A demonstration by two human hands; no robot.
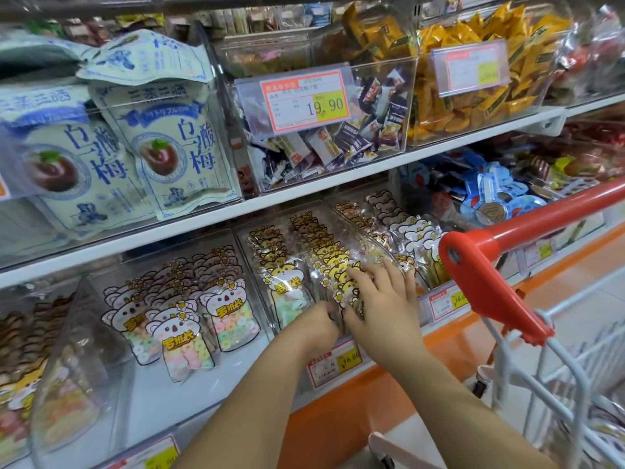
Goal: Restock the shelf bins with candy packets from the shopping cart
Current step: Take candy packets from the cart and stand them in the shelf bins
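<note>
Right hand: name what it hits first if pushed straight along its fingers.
The right hand rests on the yellow candy packets; further in, probably more of that row, though depth is unclear.

This is a shop, in its sweets and snacks aisle. White shelves [304, 194] run in tiers, each lined with clear plastic bins [389, 79] crammed with many copies of the same goods: koala candy packets [182, 336], yellow-faced candy packets [287, 282], blue-and-white plum bags [179, 154], loose wrapped sweets [338, 143] and yellow snack packs [473, 106]. Printed price tags are clipped to the bin fronts: an upper tag [304, 101] reads 19.90, and a lower tag [334, 363] reads 16.80. An orange strip [338, 404] runs along the foot of the shelving. At the right stands a shopping cart [575, 384] of white wire with a red handle [541, 214].
</note>
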